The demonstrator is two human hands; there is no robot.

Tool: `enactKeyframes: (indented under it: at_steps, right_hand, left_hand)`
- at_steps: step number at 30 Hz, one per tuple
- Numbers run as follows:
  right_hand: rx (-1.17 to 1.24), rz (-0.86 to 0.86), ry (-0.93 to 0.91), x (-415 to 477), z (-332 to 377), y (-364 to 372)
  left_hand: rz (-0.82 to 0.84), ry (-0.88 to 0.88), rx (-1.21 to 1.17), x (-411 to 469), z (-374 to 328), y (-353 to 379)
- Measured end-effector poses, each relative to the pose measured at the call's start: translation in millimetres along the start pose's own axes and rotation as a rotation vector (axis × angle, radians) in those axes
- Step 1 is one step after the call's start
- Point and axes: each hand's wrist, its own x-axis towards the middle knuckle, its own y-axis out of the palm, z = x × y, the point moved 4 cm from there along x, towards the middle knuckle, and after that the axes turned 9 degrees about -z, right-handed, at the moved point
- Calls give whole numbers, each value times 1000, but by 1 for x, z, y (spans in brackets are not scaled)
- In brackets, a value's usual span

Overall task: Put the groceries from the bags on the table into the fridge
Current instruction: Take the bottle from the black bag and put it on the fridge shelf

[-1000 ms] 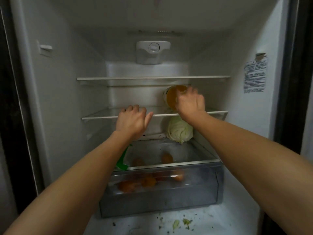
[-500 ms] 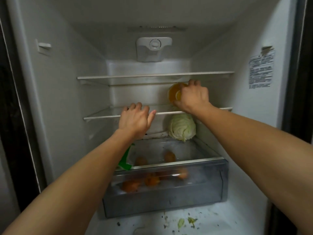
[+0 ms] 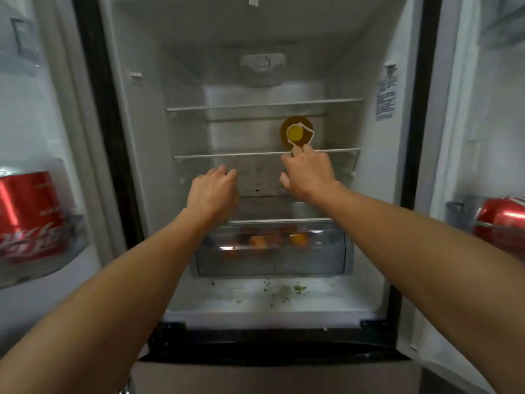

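Observation:
An amber bottle with a yellow cap (image 3: 296, 133) lies on its side on the fridge's middle glass shelf (image 3: 227, 155), cap toward me. My right hand (image 3: 308, 173) is just below and in front of it, fingers loose, one fingertip near the bottle's base; it holds nothing. My left hand (image 3: 213, 193) hangs in front of the shelf below, fingers curled, holding nothing. The clear crisper drawer (image 3: 271, 255) at the bottom holds several oranges (image 3: 258, 241). The cabbage is hidden behind my hands.
Both fridge doors stand open. A red cola can (image 3: 29, 216) sits in the left door bin and another red can (image 3: 501, 223) in the right door bin. The upper shelf (image 3: 264, 105) is bare. Green scraps (image 3: 287, 291) litter the fridge floor.
My right hand has let go of the bottle, which now lies on the middle shelf. Both hands have pulled back from the shelf. My head has moved back, so both doors show.

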Motion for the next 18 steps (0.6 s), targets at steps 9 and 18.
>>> enactKeyframes:
  at_steps: [9,18]
  right_hand:
    - [240,242,-278,-131,100,-42]
    - [511,210,-628,-243,291,-132]
  left_hand:
    - [378,-89,178,-183,-15,-84]
    - [591,-386,356,-396,52,-230]
